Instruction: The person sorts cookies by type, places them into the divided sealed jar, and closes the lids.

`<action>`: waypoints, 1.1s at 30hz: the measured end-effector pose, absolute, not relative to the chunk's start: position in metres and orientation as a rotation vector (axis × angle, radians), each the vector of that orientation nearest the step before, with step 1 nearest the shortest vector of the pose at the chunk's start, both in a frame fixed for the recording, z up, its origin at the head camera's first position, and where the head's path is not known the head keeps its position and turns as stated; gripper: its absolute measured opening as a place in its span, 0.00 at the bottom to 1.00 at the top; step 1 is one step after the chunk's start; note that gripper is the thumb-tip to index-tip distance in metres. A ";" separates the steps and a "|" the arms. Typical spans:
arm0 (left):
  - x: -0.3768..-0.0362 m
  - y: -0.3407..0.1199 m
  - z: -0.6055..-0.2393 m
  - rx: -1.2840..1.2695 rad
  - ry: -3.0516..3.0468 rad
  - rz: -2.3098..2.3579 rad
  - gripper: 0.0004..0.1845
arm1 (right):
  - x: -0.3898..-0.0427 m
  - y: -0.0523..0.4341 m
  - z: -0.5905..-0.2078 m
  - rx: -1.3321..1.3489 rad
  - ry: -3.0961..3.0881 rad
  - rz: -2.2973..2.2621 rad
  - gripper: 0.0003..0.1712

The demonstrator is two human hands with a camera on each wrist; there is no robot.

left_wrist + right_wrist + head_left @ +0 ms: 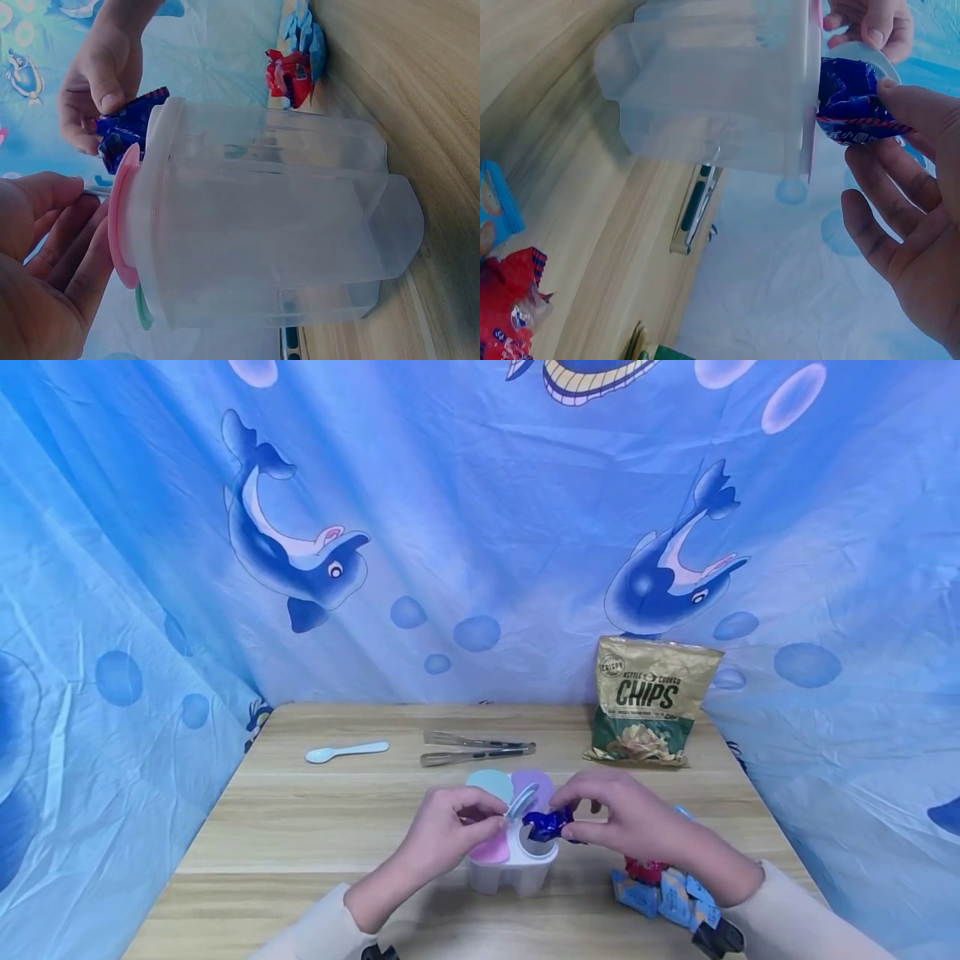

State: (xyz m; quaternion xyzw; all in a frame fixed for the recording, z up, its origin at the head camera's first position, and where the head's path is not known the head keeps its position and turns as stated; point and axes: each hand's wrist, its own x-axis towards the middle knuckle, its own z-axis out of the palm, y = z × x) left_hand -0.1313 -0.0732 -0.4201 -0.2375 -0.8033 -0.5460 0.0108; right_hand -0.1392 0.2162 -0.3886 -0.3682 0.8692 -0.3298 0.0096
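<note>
Right now we see both hands at the clear four-part snack container (513, 870), which stands upright near the front middle of the wooden table (300, 827), its long axis vertical and its lidded top facing up. Its pastel flap lids show in the head view: a pale blue lid (491, 782) and a lilac lid (534, 783) lie shut at the back, a pink lid (489, 850) lies shut at the front left, and the fourth flap (521, 802) is tipped up on edge. Our left hand (450, 831) pinches that raised flap between thumb and fingertips. Our right hand (626, 814) pinches a dark blue snack packet (547, 823) by its crimped end, thumb on top; the packet lies roughly level, its long axis running left to right, its free end pointing left and hanging over the uncovered compartment. Through the clear walls in both wrist views we see nothing in the compartments; the one behind the packet we cannot judge.

Just right of the container lies a heap of small packets (663, 889), one red among light blue ones. Farther back sit a chips bag (651, 703) leaning upright against the dolphin curtain (480, 527), metal tongs (477, 749) lying crosswise, and a pale blue spoon (347, 751) with its bowl to the left.
</note>
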 end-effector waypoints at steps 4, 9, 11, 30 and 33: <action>-0.131 -0.073 -0.422 -0.734 -2.504 -1.714 0.07 | -0.141 0.210 -0.391 -1.230 2.672 -1.048 0.14; -0.131 -0.073 -0.422 -0.734 -2.498 -1.720 0.07 | -0.143 0.205 -0.396 -1.346 2.649 -1.016 0.13; -0.131 -0.073 -0.422 -0.736 -2.497 -1.720 0.07 | -0.145 0.203 -0.398 -1.364 2.649 -1.000 0.13; -0.133 -0.072 -0.425 -0.743 -2.477 -1.735 0.07 | -0.146 0.194 -0.416 -1.334 2.721 -1.018 0.12; -0.132 -0.072 -0.425 -0.737 -2.480 -1.743 0.07 | -0.147 0.195 -0.419 -1.354 2.722 -1.059 0.11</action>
